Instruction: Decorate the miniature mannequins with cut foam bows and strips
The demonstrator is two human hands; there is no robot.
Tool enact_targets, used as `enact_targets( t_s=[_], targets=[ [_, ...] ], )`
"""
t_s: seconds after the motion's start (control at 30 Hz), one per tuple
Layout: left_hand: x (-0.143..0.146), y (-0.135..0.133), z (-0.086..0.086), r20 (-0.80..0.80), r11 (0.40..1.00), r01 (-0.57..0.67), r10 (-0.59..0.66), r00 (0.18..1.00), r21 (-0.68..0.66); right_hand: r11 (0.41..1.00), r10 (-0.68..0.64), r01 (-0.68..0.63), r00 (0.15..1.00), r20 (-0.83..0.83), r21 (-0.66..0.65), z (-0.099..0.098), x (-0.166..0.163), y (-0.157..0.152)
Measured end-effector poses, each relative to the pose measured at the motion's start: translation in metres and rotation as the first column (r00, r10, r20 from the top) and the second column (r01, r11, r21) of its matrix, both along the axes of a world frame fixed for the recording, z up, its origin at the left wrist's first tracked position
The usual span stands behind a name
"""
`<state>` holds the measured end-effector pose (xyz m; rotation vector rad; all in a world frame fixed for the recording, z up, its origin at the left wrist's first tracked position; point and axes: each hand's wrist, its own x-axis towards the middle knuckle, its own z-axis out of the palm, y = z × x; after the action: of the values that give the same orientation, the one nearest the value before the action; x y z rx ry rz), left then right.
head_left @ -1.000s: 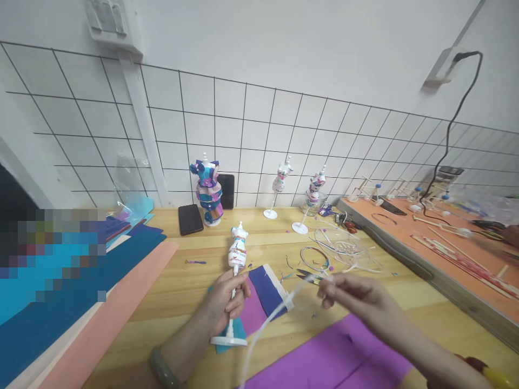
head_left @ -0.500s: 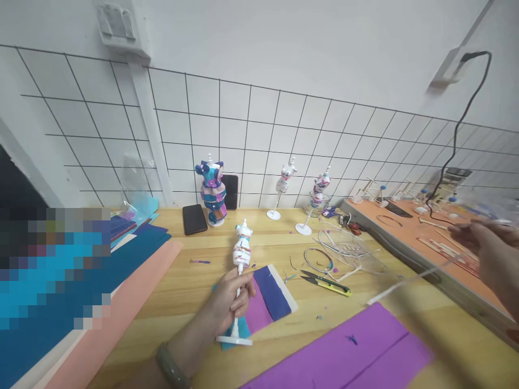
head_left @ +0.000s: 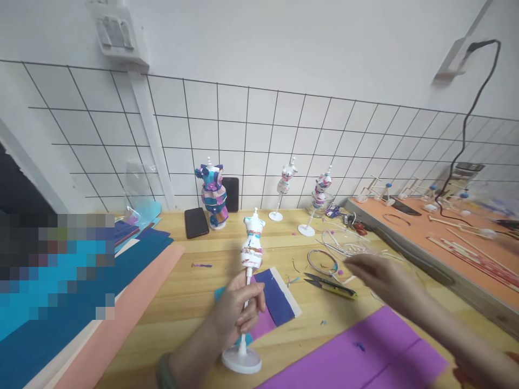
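Note:
My left hand [head_left: 239, 310] is wrapped round the stem of a small white dress form [head_left: 252, 256], whose torso carries scraps of coloured paper. Its round base shows below my fingers, tilted toward me. My right hand [head_left: 381, 278] hangs over the tabletop beside a tangle of white strips [head_left: 348, 243], its fingers pressed together and pointing left. What lies between those fingertips cannot be made out. Just left of it are yellow-handled thread snips [head_left: 332, 286] and a wire ring [head_left: 322, 262]. Blue, purple and teal paper pieces [head_left: 278, 297] lie behind my left hand.
A purple sheet [head_left: 357, 356] covers the near right of the wooden table. Long coloured sheets [head_left: 133, 308] are stacked at left. A decorated dress form [head_left: 213, 194], two barer ones [head_left: 286, 178] [head_left: 322, 189] and a phone [head_left: 196, 222] stand or lie along the back. An orange board [head_left: 413, 221] borders the right.
My right hand has swung left from above the orange board to the strips; the white strip trailing from it no longer shows clearly. The dress form has shifted slightly right and toward me.

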<state>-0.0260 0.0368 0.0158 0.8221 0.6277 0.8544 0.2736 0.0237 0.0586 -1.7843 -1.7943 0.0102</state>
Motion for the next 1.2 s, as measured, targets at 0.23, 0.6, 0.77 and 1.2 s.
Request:
enact_targets(
  t_s=[0.23,0.6,0.77,1.2],
  targets=[
    [0.009,-0.012,0.01,-0.099,0.998,0.037,-0.031,0.995,0.058,0.864,0.499,-0.485,0.86,-0.104,0.136,0.015,-0.127,-0.002],
    [0.012,-0.016,0.011,-0.121,0.995,0.085,-0.078,0.99,0.055,0.836,0.542,-0.543,0.84,0.035,0.084,0.012,-0.154,0.006],
    [0.012,-0.014,0.009,-0.065,0.996,0.082,-0.08,0.995,0.029,0.817,0.572,-0.574,0.796,-0.197,0.054,0.017,-0.151,0.005],
    [-0.029,0.018,0.032,-0.145,0.926,-0.321,0.352,0.925,0.198,0.947,0.273,-0.289,0.954,-0.122,-0.141,0.017,-0.113,0.033]
  ],
)
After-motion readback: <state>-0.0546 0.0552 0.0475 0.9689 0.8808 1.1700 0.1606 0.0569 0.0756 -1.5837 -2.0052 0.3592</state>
